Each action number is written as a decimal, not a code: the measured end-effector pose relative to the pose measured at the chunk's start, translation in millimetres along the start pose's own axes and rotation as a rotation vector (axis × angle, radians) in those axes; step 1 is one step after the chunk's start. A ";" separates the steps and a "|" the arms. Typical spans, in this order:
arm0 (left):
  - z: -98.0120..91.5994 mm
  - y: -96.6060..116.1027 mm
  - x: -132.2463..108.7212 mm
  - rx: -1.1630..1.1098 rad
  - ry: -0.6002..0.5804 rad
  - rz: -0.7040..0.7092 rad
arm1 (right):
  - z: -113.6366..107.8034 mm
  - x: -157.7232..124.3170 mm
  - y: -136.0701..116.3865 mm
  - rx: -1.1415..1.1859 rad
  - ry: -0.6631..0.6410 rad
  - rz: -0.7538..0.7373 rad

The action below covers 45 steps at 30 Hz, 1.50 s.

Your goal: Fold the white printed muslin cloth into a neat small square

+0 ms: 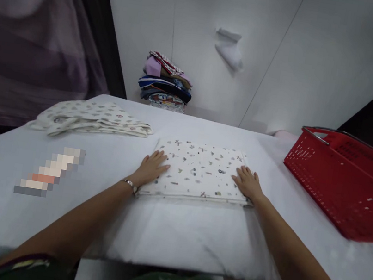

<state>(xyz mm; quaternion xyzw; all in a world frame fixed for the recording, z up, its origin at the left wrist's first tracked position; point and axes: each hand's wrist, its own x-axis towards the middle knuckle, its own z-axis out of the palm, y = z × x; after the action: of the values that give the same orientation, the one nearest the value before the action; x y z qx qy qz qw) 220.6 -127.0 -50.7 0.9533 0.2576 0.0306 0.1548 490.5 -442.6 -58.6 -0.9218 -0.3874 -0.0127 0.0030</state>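
Note:
A folded white cloth with a small scattered print lies flat on the white table in front of me. My left hand rests on its left edge, fingers spread; a bracelet circles that wrist. On the right edge lies my right hand, palm down with the fingers stretched out. A clear plastic sheet or bag spreads from the cloth's near side toward the table's front edge; whether it also covers the cloth I cannot tell.
Another printed cloth lies loosely folded at the back left. A red perforated basket stands on the right. A pixelated patch hides an object on the left. Beyond the table is a stack of folded fabrics by the white wall.

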 end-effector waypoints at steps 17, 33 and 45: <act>20.8 46.4 -90.2 -0.091 0.278 0.415 | -4.1 -67.8 -90.3 0.452 0.338 -0.643; 23.1 45.3 -93.3 -0.189 0.347 0.393 | 12.0 -84.5 -90.1 0.566 0.408 -0.491; 24.2 46.3 -92.0 -0.157 0.389 0.379 | 9.8 -88.9 -90.9 0.416 0.466 -0.529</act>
<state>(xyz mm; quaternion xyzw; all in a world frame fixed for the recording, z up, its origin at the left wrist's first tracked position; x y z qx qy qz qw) 166.6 -217.7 -57.3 0.9458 0.0963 0.2611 0.1674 363.5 -442.3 -71.0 -0.7426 -0.5943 -0.1430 0.2738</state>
